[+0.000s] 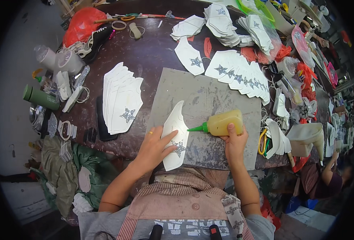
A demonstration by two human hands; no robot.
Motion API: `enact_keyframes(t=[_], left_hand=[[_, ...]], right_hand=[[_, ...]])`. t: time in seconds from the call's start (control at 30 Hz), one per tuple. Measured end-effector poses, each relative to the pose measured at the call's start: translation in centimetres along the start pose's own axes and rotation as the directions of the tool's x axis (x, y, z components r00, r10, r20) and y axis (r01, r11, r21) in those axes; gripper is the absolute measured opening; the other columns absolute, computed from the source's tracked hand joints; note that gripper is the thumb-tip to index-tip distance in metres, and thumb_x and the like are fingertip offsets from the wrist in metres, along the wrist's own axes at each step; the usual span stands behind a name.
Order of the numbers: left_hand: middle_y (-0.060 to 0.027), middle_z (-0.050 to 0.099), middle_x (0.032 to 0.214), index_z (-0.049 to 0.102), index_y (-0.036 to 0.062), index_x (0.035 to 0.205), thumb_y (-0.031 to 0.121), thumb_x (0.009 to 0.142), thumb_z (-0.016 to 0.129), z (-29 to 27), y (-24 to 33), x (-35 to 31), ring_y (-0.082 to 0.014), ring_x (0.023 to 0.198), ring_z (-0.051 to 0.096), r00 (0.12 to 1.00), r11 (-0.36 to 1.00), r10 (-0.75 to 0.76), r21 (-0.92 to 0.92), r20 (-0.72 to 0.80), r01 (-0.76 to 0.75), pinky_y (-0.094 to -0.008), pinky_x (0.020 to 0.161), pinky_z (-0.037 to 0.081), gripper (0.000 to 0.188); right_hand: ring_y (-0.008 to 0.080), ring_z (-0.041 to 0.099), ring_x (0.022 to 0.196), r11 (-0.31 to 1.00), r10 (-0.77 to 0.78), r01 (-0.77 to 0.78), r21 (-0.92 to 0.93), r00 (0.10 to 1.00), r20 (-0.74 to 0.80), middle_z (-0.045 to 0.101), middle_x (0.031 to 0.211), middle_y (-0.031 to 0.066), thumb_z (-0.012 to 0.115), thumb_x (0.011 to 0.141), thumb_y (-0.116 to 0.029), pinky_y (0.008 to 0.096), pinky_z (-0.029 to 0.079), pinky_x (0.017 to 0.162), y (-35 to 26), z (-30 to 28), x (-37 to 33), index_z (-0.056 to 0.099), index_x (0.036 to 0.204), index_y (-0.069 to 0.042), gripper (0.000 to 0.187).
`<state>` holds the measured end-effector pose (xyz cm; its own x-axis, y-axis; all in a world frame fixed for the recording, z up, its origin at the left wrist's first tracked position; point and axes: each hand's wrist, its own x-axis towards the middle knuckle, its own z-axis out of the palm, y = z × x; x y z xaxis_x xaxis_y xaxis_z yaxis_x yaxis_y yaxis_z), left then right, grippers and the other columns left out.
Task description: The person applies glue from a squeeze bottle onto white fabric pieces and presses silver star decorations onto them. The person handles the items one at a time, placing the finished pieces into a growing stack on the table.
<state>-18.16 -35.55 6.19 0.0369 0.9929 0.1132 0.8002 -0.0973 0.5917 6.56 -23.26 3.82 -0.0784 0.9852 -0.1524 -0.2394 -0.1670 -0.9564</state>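
A white shoe-upper piece with a glittery silver star lies at the near edge of a grey work board. My left hand rests on its left side, with spread fingers lying on the surface beside the star. My right hand is closed around a squeeze bottle of yellowish liquid, tipped sideways. The bottle's green nozzle points left, its tip at the piece's right edge. Left of the board is a fanned stack of white upper pieces; another overlapping row lies along the board's far right.
A single star piece and tall stacks stand at the back. Shoes, a green bottle and a red bag crowd the left. Yellow-handled scissors and a shoe form are at right. Another person sits far right.
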Motion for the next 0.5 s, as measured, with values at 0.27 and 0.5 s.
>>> enact_keyframes(t=[0.27,0.5], left_hand=[[-0.0154,0.052,0.100,0.064,0.0076,0.126,0.022,0.080,0.075,-0.1,0.2,0.0,-0.0335,0.095,0.052,1.000,0.999,-0.006,0.036,-0.009,0.006,-0.0418,0.083,0.044,0.049],[-0.0154,0.052,0.099,0.063,0.0082,0.126,0.024,0.080,0.075,0.0,0.4,-0.1,-0.0339,0.091,0.053,0.999,0.997,0.012,0.076,-0.038,-0.009,-0.0420,0.080,0.045,0.050]], right_hand=[[0.0137,0.065,0.084,0.986,0.088,-0.070,-0.150,0.990,0.114,0.065,0.098,0.0067,0.076,0.087,-0.028,0.0258,0.056,0.067,-0.4,-1.2,-3.1,0.058,0.117,0.003,0.046],[0.0146,0.065,0.086,0.974,0.088,-0.069,-0.215,0.993,0.079,0.065,0.098,0.0059,0.077,0.086,-0.029,0.0286,0.056,0.073,-0.1,-1.9,-4.9,0.059,0.116,0.002,0.046]])
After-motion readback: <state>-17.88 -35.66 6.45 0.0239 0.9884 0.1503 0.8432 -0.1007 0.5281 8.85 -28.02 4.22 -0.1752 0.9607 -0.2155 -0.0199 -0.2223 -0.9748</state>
